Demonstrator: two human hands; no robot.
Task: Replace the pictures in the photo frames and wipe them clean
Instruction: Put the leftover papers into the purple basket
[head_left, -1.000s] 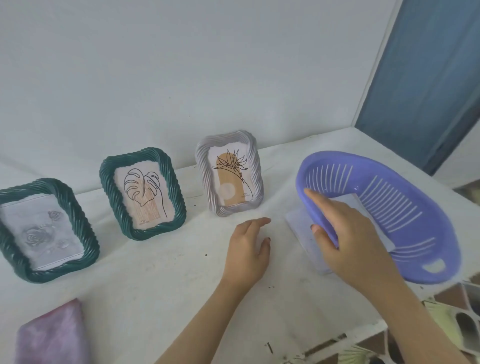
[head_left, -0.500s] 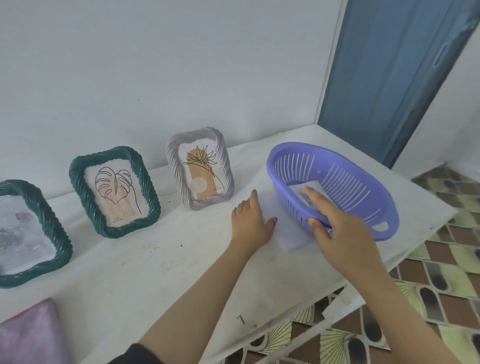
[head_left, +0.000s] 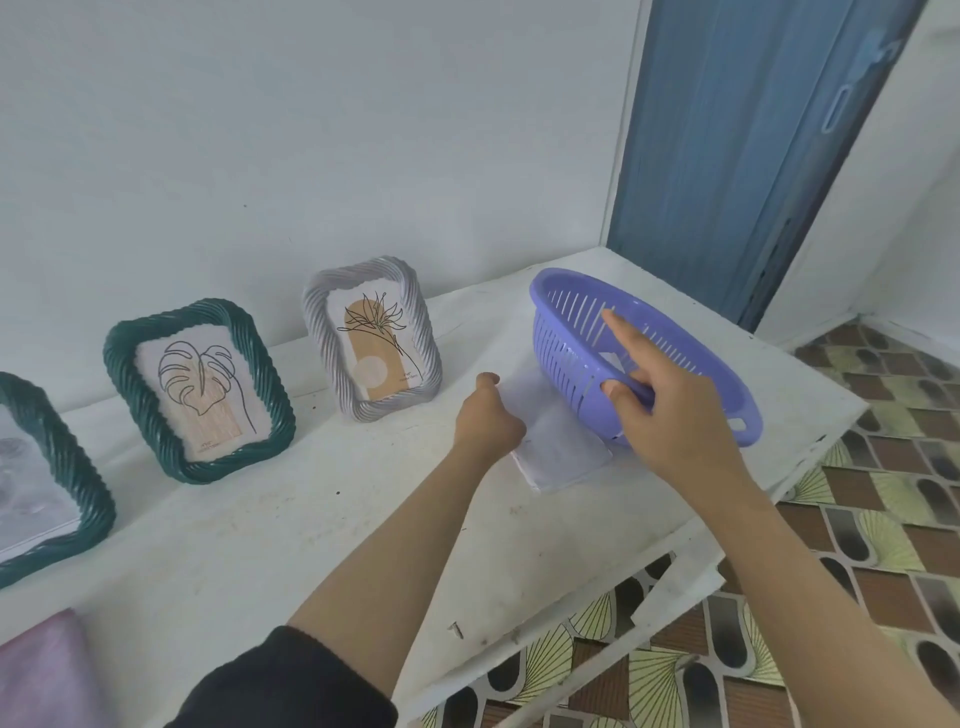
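The right hand (head_left: 670, 415) pinches the smooth rim of the oval, slotted purple plastic basket (head_left: 571, 322) with its forefinger straight, and the basket is tipped up off the white table (head_left: 311, 545). Beneath it lies a flat stack of white pictures (head_left: 561, 447). The left hand (head_left: 488, 421) is curled at the stack's edge; I cannot tell whether it grips. Three rope-twisted frames stand along the wall: a grey frame (head_left: 371, 338), a green frame (head_left: 200, 392) and a second green frame (head_left: 52, 478).

Home: patterned tiled floor (head_left: 883, 499), blue door (head_left: 727, 156).
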